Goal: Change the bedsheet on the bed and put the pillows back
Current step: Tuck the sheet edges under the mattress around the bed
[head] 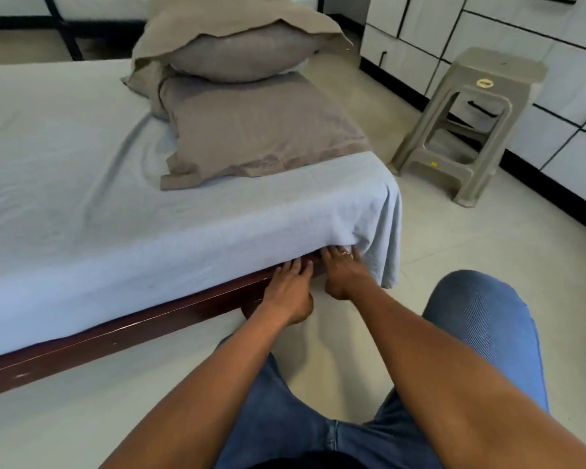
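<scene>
A light blue bedsheet (122, 211) covers the mattress, and its corner hangs loose at the right end. Two taupe pillows are stacked near that end: the lower pillow (257, 130) lies flat and the upper pillow (241, 52) rests on it. Both my hands reach the lower edge of the mattress above the dark wooden bed frame (115, 333). My left hand (290, 286) has straight fingers pushing under the sheet's edge. My right hand (344, 269), wearing a ring, presses its fingers into the sheet beside the hanging corner.
A grey plastic stool (467, 123) stands on the tiled floor right of the bed. White cabinets with black trim (538, 35) line the right wall. A second bed frame (61, 25) stands at the far left. My knees in blue jeans are in the foreground.
</scene>
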